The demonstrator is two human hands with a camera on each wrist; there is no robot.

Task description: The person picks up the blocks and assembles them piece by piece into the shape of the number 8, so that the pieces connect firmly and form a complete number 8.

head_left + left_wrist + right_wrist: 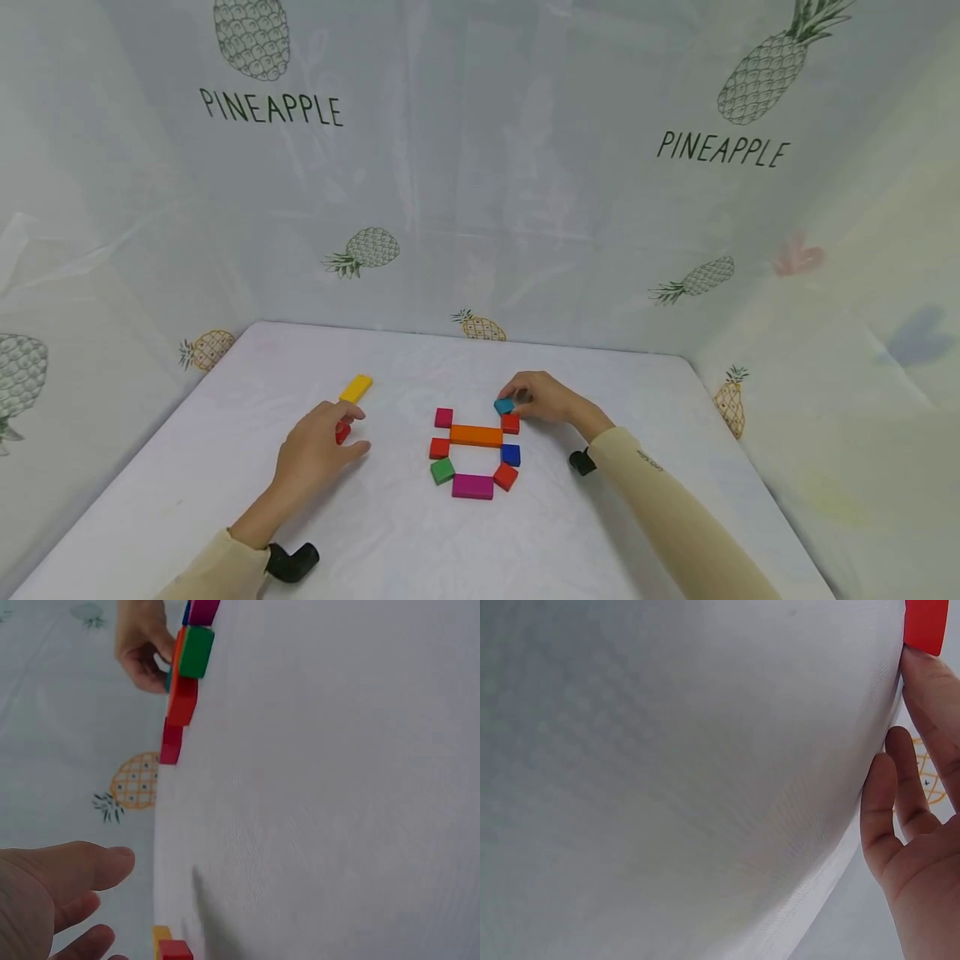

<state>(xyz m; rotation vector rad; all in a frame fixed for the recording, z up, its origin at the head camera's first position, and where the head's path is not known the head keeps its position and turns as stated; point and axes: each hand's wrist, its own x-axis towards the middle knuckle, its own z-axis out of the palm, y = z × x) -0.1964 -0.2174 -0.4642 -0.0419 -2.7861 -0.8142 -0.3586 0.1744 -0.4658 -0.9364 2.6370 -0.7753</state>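
My right hand (543, 398) pinches a light-blue block (504, 406) between thumb and fingers at the upper right of a block figure. Just below it lies a red block (511, 424) at the right end of a long orange block (476, 436). In the right wrist view, that hand's thumb is close to a red block (925, 626), and the light-blue one is hidden. My left hand (313, 450) hovers over the table with thumb and fingers apart. Near its fingers are a loose red block (342, 432) and a yellow block (356, 388).
The figure also has a pink block (444, 417), a red block (439, 448), a green block (442, 471), a magenta block (472, 487), a blue block (511, 455) and a tilted red block (506, 477). Pineapple-print sheeting (480, 167) rises behind the white table (600, 542).
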